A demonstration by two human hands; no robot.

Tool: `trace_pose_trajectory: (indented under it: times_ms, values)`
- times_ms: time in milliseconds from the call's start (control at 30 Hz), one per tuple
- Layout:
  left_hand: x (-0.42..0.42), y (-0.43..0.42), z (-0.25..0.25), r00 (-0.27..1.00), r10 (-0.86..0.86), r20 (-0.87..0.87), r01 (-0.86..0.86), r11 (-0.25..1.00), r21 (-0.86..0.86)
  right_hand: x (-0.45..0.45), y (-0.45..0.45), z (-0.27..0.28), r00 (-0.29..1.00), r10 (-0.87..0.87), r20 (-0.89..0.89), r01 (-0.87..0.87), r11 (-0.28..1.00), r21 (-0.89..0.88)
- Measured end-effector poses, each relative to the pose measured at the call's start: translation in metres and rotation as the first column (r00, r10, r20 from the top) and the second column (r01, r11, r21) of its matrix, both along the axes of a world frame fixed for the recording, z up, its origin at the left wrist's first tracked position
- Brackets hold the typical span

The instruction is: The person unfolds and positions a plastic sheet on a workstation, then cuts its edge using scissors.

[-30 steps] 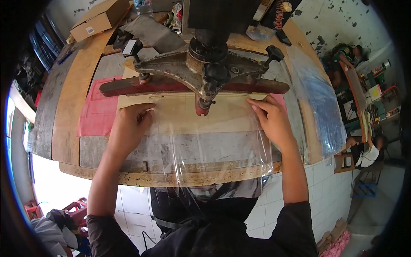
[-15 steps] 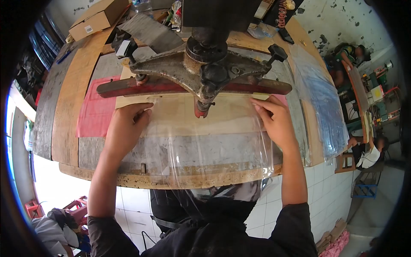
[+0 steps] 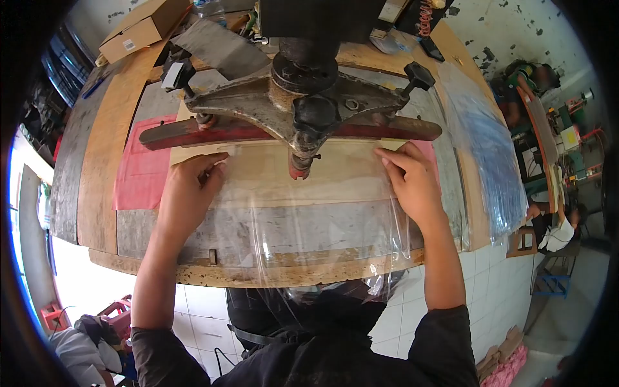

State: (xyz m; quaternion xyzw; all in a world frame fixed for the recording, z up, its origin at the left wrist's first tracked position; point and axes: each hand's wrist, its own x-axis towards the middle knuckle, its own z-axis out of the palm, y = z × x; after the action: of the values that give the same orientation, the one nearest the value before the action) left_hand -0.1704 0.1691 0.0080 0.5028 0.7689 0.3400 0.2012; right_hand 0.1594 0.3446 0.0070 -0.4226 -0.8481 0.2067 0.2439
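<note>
A clear plastic sheet point(image 3: 322, 238) lies under the press and drapes over the table's front edge toward my lap. My left hand point(image 3: 193, 187) pinches its left far corner, fingers closed. At the right far corner, my right hand point(image 3: 412, 177) grips the same sheet between thumb and fingers. Just beyond both hands is the long red bar point(image 3: 245, 133) of the press, carried by a worn metal bracket point(image 3: 303, 106) with black knobs. Beneath the sheet is a tan board point(image 3: 290, 184), with red material point(image 3: 142, 168) showing at its left.
A stack of clear bluish plastic sheets point(image 3: 493, 168) lies on the table's right side. A cardboard box point(image 3: 138, 35) stands at the back left, near a loose grey sheet point(image 3: 222, 48). Two other people are farther off at the right, by a machine point(image 3: 570, 138).
The view has shifted slightly, so the press appears a little to the left. Both hands keep their hold on the sheet with hardly any movement.
</note>
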Motion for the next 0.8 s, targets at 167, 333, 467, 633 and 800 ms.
trace_pose_trajectory:
  times_ms: [167, 333, 467, 633, 800]
  values:
    - [0.002, 0.000, 0.003, 0.999, -0.006, -0.037, 0.006, 1.000, 0.006, -0.002, -0.002, -0.002, 0.997, -0.004, 0.082, -0.001, 0.998, 0.065]
    - [-0.002, -0.001, -0.003, 0.999, -0.002, -0.053, 0.003, 1.000, 0.010, -0.003, -0.004, -0.002, 0.999, -0.019, 0.026, 0.019, 1.000, 0.016]
    - [0.000, -0.001, 0.001, 0.996, 0.001, -0.089, 0.002, 0.999, 0.035, -0.003, -0.002, 0.003, 0.991, -0.045, 0.128, 0.047, 0.999, -0.015]
    - [-0.005, -0.003, -0.005, 0.999, -0.019, -0.048, 0.025, 0.990, 0.141, -0.010, -0.007, 0.008, 0.998, -0.014, 0.068, 0.014, 1.000, 0.003]
    - [-0.007, -0.004, -0.006, 0.999, -0.005, -0.053, 0.012, 0.992, 0.128, -0.009, -0.006, 0.006, 0.999, -0.012, 0.046, 0.011, 1.000, 0.012]
